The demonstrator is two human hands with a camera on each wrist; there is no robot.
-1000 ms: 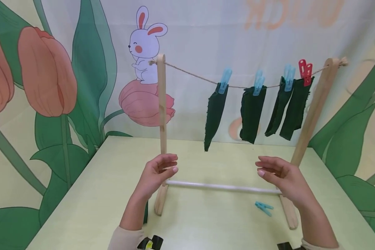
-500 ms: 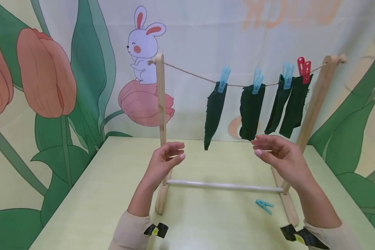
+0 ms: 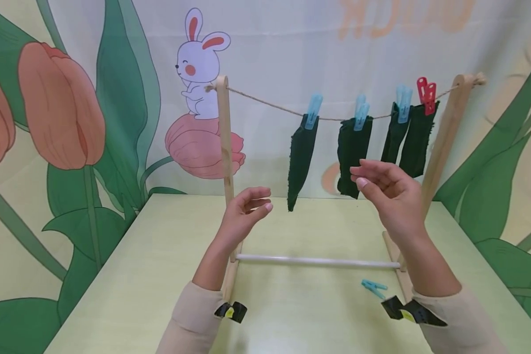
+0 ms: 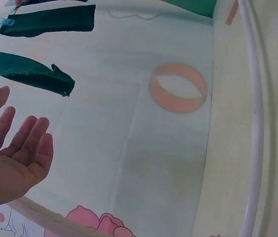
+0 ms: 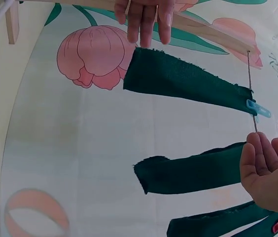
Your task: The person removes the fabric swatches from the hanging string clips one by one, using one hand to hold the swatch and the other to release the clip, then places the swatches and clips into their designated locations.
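Note:
Several dark green cloth pieces hang from a twine line, held by light blue clothespins and, at the right end, by a red clothespin. My left hand is raised beside the left post with loosely bent fingers, holding nothing. In the left wrist view it lies just below the leftmost cloth, apart from it. My right hand holds nothing either, its fingers relaxed, in front of the right-hand cloths. It covers part of the middle cloth and the lower end of another cloth. Whether it touches any cloth, I cannot tell.
The twine runs between a left wooden post and a right wooden post. A white rod joins their bases. One loose blue clothespin lies on the pale table near the right foot.
Both hands have risen from low by the rod. My left hand has also shifted right, and my right hand has come up in front of the right-hand cloths.

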